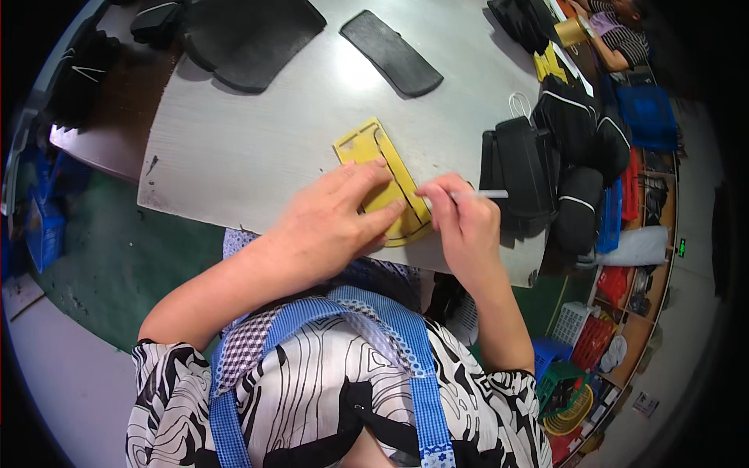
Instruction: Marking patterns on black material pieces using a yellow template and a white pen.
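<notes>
A yellow template (pixel 360 143) with a rounded near end and dark curved and straight lines lies on the grey table, close to its front edge. My left hand (pixel 331 210) rests on it with fingers spread, covering much of its left side. In my right hand (pixel 466 222) a slim whitish pen (pixel 488 194) is pinched, its back end sticking out to the right. The pen's tip is at the template's right edge, partly hidden by my fingers. What lies under the template, if anything, does not show.
Flat black pieces (pixel 390 53) and a larger black stack (pixel 253 39) lie farther back on the table (pixel 234 148). Black pouches (pixel 519 175) crowd its right side. Shelves with coloured baskets (pixel 597 339) stand right; another person (pixel 616 35) sits at far right.
</notes>
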{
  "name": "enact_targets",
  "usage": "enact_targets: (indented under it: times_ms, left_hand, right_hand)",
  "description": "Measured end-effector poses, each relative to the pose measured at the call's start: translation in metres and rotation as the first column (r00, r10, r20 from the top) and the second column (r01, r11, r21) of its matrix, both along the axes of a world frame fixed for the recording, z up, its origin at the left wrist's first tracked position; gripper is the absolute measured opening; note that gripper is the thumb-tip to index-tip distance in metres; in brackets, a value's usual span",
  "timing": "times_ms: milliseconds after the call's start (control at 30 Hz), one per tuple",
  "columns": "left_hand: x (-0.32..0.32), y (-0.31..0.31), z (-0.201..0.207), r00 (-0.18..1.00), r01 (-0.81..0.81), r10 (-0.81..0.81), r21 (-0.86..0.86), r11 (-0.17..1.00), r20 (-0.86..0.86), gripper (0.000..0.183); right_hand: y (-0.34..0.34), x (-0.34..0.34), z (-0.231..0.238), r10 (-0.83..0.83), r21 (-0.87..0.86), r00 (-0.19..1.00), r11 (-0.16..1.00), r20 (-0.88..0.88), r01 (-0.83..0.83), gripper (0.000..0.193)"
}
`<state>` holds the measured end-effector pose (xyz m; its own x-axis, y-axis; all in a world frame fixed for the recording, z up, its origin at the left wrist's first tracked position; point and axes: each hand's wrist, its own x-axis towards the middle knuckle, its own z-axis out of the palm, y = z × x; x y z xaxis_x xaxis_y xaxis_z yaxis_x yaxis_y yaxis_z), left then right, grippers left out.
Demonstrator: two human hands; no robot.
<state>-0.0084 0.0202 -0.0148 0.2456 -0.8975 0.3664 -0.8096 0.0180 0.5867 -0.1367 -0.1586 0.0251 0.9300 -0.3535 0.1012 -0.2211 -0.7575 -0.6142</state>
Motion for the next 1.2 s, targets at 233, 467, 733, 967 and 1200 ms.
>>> enact_targets:
  times_ms: [233, 467, 733, 967, 1200]
  left_hand:
    - [0.007, -0.007, 0.009, 0.999, 0.010, -0.014, 0.074, 0.997, 0.052, 0.042]
    - [0.024, -0.020, 0.016, 0.960, 0.086, -0.094, 0.043, 0.995, 0.265, 0.041]
    - [0.060, -0.045, 0.023, 0.985, 0.157, -0.165, 0.139, 0.978, 0.048, 0.066]
    - [0.105, -0.044, 0.005, 0.898, -0.187, 0.086, 0.199, 0.962, 0.431, 0.081]
    - [0.007, 0.020, 0.022, 0.977, -0.019, -0.042, 0.285, 0.958, 0.208, 0.061]
  right_hand:
    - [0.025, -0.032, -0.004, 0.036, 0.127, 0.990, 0.991, 0.136, -0.053, 0.011]
    - [0.014, -0.036, 0.001, -0.021, 0.042, 0.999, 0.999, 0.028, 0.020, 0.008]
    - [0.008, -0.019, -0.020, -0.081, 0.005, 0.987, 0.997, 0.142, 0.081, 0.018]
    - [-0.097, -0.088, 0.005, -0.349, -0.419, 0.889, 0.789, 0.296, 0.449, 0.017]
    - [-0.029, -0.075, 0.001, -0.454, 0.457, 0.882, 0.817, 0.131, 0.352, 0.014]
